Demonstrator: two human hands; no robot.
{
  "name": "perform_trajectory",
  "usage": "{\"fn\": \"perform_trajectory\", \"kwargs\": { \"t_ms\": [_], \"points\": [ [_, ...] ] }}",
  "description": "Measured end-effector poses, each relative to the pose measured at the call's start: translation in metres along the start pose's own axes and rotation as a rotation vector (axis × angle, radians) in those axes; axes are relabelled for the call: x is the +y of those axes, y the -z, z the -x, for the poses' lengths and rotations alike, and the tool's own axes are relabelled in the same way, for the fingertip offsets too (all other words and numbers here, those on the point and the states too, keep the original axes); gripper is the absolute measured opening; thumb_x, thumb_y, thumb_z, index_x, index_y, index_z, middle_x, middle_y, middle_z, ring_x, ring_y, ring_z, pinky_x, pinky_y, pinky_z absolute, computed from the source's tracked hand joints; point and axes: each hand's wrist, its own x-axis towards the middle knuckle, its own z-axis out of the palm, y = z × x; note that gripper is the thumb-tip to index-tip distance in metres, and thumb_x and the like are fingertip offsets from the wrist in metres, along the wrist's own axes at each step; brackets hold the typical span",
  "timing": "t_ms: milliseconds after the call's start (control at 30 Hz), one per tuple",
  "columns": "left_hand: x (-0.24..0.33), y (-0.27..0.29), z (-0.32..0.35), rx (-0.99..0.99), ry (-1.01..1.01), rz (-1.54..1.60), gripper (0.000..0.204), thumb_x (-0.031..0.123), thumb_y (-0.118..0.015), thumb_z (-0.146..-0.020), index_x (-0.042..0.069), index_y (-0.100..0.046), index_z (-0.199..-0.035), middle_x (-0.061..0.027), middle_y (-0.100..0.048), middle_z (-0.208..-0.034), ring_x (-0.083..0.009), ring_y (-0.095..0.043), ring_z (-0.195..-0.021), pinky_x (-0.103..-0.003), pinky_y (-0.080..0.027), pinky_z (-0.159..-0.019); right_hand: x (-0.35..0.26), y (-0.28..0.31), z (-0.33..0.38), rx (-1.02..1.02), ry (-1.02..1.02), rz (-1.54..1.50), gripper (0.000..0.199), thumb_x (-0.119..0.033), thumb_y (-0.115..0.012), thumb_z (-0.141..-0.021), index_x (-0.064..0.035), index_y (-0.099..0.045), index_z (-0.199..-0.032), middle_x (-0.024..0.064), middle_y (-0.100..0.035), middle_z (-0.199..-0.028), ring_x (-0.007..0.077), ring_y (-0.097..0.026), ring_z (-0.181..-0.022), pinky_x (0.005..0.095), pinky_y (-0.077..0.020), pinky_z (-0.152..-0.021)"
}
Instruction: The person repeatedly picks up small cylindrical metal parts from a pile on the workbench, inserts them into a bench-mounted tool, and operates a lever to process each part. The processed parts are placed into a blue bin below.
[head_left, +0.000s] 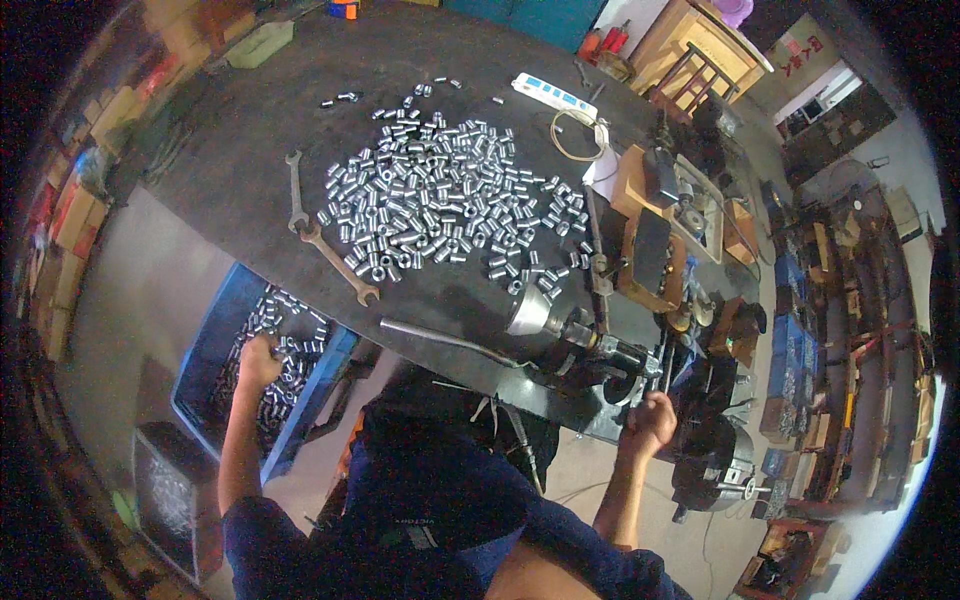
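My left hand (260, 362) is down in a blue plastic bin (204, 342) of short metal sleeves (290, 368). Its fingers look curled; whatever they may hold is hidden. On the right, my right hand (650, 424) is closed around a metal lever (667, 372) at the end of a bench-mounted machine (600, 352) by the table's near edge. A shiny cone-shaped part (530, 314) sits at the machine's left end. Beyond it, a wide heap of loose metal sleeves (430, 195) covers the middle of the dark tabletop (220, 130).
Two wrenches (340, 262) lie left of the heap. A bent metal bar (440, 337) sticks out over the near edge. A white power strip (553, 93), wooden boxes (645, 262) and tools stand at the right. A crate (165, 500) sits at lower left; shelves (850, 330) line the right.
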Motion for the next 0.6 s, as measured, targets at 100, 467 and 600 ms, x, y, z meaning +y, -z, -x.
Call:
{"fn": "perform_trajectory", "kwargs": {
  "t_ms": [100, 467, 600],
  "points": [
    [0.066, 0.020, -0.015, 0.051, -0.126, -0.091, 0.020, 0.011, -0.057, -0.067, 0.000, -0.059, -0.084, -0.0213, -0.058, -0.077, -0.0352, -0.056, -0.075, -0.041, -0.044, -0.068, 0.037, 0.006, -0.030, 0.223, -0.102, 0.037, 0.020, -0.022, -0.054, -0.077, -0.0025, -0.055, -0.074, -0.0009, -0.047, -0.061, 0.0091, -0.045, -0.055, 0.0223, -0.0368, -0.051],
    [0.322, -0.052, -0.068, 0.017, -0.890, -0.066, 0.018, 0.016, -0.057, -0.070, 0.006, -0.055, -0.085, -0.0111, -0.054, -0.077, -0.0275, -0.058, -0.066, -0.037, -0.046, -0.057, 0.033, -0.018, -0.047, 0.092, 0.104, 0.159, 0.021, -0.016, -0.047, -0.077, 0.0016, -0.056, -0.083, 0.0070, -0.057, -0.075, 0.0164, -0.055, -0.067, 0.0279, -0.0445, -0.063],
    [0.316, -0.086, -0.080, 0.088, -1.032, -0.231, 0.017, 0.014, -0.054, -0.071, 0.004, -0.054, -0.085, -0.0119, -0.055, -0.075, -0.0255, -0.058, -0.065, -0.035, -0.046, -0.055, 0.024, -0.034, -0.032, 0.078, 0.006, -0.033, 0.024, -0.014, -0.045, -0.076, 0.0051, -0.056, -0.085, 0.0109, -0.059, -0.081, 0.0197, -0.057, -0.071, 0.0296, -0.0460, -0.067]
  ]
}}
